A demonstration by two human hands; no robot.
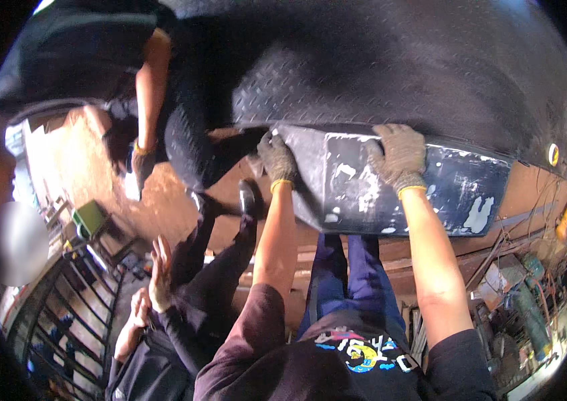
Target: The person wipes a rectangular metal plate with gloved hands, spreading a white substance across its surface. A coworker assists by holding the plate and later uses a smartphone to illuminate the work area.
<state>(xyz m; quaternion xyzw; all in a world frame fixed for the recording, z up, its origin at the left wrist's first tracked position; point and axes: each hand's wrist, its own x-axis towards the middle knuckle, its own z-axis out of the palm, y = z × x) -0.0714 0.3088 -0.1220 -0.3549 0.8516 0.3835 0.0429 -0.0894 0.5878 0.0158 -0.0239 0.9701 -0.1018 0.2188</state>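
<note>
Left hand [278, 158]: gloved, half-curled, holding the panel's grey end by its edge.
Right hand [398, 157]: gloved, thumb spread on the face, fingers over the edge; holding.
Panel [461, 194]: just below the tread plate [337, 87]; contact unclear.
Handling: probably stiff, fairly heavy; scuffed face may slip.
Best hold: long edge nearest tread plate, hands wide.
Outward: co-worker's gloved hand [142, 162], left of tread plate.

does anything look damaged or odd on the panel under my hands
Yes. The dark panel looks scuffed: ragged white patches and streaks break up its dark surface, with a large one near the lower right corner and more beside the right hand. Whether that's worn paint or residue, I can't tell.
</note>
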